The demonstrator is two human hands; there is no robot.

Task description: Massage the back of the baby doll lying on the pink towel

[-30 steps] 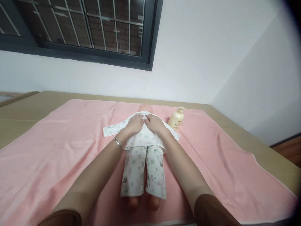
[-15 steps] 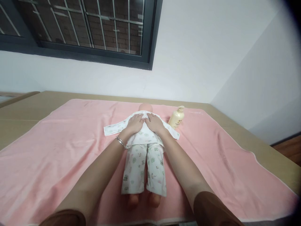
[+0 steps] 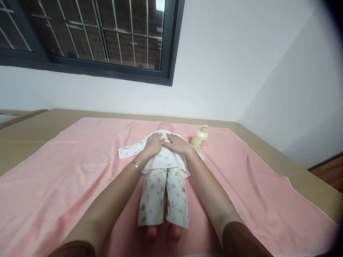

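Observation:
A baby doll [image 3: 166,159] in white patterned pyjamas lies on a pink blanket [image 3: 66,171], its head at the far end and its feet towards me. Flat on the left side of the doll's upper body rests my left hand [image 3: 154,143], fingers stretched out, a silver bangle on the wrist. My right hand [image 3: 175,142] lies open on the right side, its thumb touching the left hand. Both palms are hidden against the cloth. The doll's left-hand sleeve spreads outward on the blanket; my right forearm covers most of the other sleeve.
A cream-coloured pump bottle [image 3: 200,137] stands just right of the doll, close to my right hand. The blanket lies over a wooden table [image 3: 34,125] against a white wall. A dark-framed window [image 3: 112,71] with bars is above.
My right hand has turned inward, its thumb now meeting my left hand, and its forearm covers more of the sleeve. The whole view has tilted slightly upward.

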